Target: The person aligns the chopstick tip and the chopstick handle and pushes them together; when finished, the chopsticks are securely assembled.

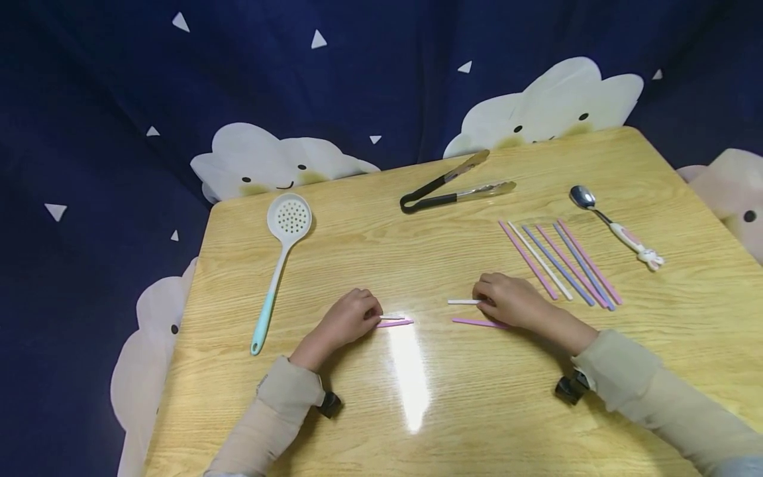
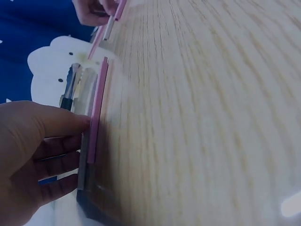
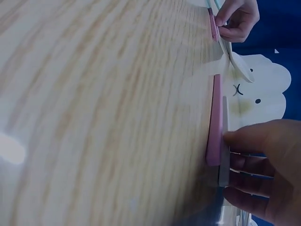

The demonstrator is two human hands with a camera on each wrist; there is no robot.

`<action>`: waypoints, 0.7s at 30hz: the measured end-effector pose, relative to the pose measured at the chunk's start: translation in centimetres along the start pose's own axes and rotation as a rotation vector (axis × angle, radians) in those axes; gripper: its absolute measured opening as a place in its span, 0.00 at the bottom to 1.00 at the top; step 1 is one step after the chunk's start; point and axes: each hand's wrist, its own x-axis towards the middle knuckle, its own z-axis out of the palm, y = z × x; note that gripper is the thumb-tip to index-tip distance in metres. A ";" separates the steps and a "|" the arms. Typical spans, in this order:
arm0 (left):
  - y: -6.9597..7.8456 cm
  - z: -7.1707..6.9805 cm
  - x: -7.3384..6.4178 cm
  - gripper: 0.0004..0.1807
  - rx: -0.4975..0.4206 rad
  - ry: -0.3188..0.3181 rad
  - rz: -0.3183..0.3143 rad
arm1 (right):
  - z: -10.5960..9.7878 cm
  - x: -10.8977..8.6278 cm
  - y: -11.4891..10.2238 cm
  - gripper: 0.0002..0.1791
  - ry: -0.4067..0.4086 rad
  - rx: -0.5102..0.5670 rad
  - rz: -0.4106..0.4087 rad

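My left hand (image 1: 353, 318) pinches a short white straw (image 2: 82, 165) between thumb and fingertips, low over the table. Right beside it lies a short pink straw (image 2: 98, 113), nearly parallel. Across a gap, my right hand (image 1: 511, 301) pinches another short white straw (image 3: 225, 162), whose free end points toward the left hand in the head view. A second short pink straw (image 1: 477, 322) lies on the table on the near side of that white one, partly covered by the right hand in the head view.
Several longer pink, white and blue straws (image 1: 548, 255) lie side by side beyond my right hand. A spoon (image 1: 620, 228) with a rabbit-shaped handle end is farther right. Black-handled tongs (image 1: 438, 200) lie at the back, a white skimmer (image 1: 280, 265) at left. Behind hangs a dark blue curtain (image 1: 387, 79).
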 end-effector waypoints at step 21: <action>0.8 -4.1 1.3 0.03 -0.390 0.182 -0.147 | -5.1 2.0 0.0 0.02 0.090 0.324 0.144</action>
